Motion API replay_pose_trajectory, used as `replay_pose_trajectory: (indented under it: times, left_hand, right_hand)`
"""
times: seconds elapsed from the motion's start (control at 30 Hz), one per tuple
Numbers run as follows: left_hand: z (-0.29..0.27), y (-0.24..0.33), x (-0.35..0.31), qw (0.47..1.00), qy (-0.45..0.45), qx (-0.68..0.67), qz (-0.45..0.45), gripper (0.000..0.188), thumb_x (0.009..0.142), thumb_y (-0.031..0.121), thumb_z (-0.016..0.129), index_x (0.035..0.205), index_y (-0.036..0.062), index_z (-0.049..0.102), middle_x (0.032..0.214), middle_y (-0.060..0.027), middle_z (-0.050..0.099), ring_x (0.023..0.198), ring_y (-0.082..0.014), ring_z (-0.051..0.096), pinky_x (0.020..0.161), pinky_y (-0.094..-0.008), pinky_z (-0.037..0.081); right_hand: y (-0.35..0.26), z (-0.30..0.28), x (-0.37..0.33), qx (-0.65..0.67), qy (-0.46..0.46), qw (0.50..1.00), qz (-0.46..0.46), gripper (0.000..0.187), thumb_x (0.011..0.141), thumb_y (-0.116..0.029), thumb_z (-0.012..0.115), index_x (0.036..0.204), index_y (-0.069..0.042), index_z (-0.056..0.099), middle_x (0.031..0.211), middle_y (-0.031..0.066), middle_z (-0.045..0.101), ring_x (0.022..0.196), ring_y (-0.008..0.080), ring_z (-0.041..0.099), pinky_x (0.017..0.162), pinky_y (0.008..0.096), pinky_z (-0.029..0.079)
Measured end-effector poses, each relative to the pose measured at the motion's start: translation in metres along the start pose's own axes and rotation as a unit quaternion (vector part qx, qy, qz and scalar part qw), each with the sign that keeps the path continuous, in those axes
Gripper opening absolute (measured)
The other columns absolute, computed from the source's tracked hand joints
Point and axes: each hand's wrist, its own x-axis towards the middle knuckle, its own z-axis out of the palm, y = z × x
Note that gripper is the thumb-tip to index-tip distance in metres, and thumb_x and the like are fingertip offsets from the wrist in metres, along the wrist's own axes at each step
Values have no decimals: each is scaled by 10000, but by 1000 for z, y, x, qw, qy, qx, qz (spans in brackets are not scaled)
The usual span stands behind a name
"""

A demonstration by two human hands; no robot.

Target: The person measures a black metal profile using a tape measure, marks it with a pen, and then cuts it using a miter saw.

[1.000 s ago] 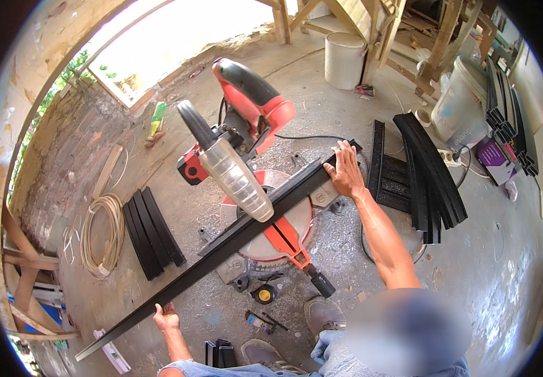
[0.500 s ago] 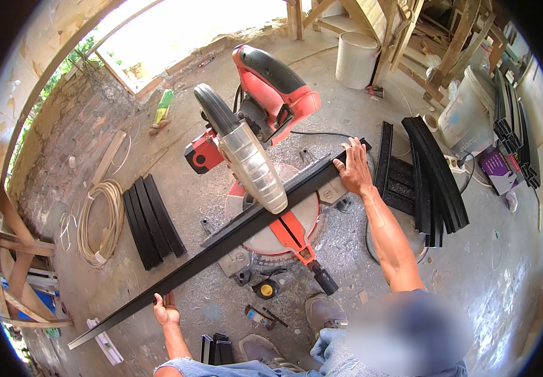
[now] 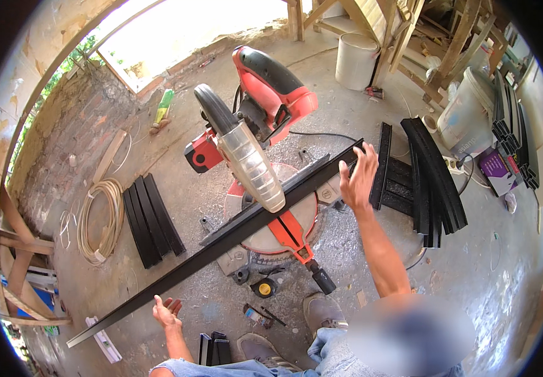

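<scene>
A long black profile (image 3: 208, 252) lies slantwise across the red and black mitre saw (image 3: 251, 166), along its fence and beneath the raised clear blade guard. My right hand (image 3: 359, 181) is beside the profile's far right end, fingers spread and palm turned toward it; whether the fingertips still touch is hard to tell. Below the long left stretch of the profile, my left hand (image 3: 168, 313) is open, palm up, a little apart from the edge. The orange saw table arm (image 3: 291, 237) points toward my feet.
Cut black profiles lie left (image 3: 153, 220) and right (image 3: 438, 176) of the saw. Near my shoes are a tape measure (image 3: 264, 288) and short black pieces (image 3: 215, 349). A coiled hose (image 3: 102, 220) lies left; a white bucket (image 3: 470, 116) stands right. A power cord (image 3: 325, 134) runs behind the saw.
My right hand has lifted from the top of the profile's end and turned, fingers now upward. My left hand has dropped slightly away from the profile's lower edge. The saw has stayed put.
</scene>
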Motion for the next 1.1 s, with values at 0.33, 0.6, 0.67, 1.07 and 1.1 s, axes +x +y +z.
replay_pose_trajectory:
  times: [0.33,0.6,0.67,1.07,1.1]
  left_hand:
    - [55,-37,-115,937,-268,149,165,192,1013,206,590,1064,22,611,788,-61,615,607,-135,595,526,-268,471]
    - [72,-36,-134,913,-376,103,120,215,996,169,618,1139,9,612,879,-82,643,762,-155,622,671,-287,498]
    - [63,-30,-134,899,-385,156,139,336,1001,206,608,1264,6,549,966,-87,652,843,-170,637,721,-294,498]
    - [70,-47,-156,848,-516,114,28,613,896,38,660,1452,11,402,1270,-125,581,1112,-212,606,952,-344,497]
    - [73,-44,-156,831,-522,171,89,607,874,34,661,1433,5,426,1271,-121,580,1095,-208,611,927,-343,511]
  right_hand:
    - [-193,-68,-218,168,-453,829,-282,447,735,-238,678,1128,-32,628,1151,157,600,1100,308,568,899,426,437]
    - [-181,-58,-184,152,-522,810,-221,456,684,-249,715,1041,28,646,997,126,648,1002,294,600,866,393,458]
    - [-195,-60,-187,209,-515,808,-195,467,652,-282,744,980,37,650,952,153,641,964,317,610,866,431,476]
    - [-239,-78,-213,537,-419,728,81,747,687,-99,781,1322,49,416,1143,306,547,965,491,622,815,508,530]
    - [-234,-85,-194,491,-544,671,113,728,690,-118,763,1319,58,443,1012,280,615,931,452,644,807,477,527]
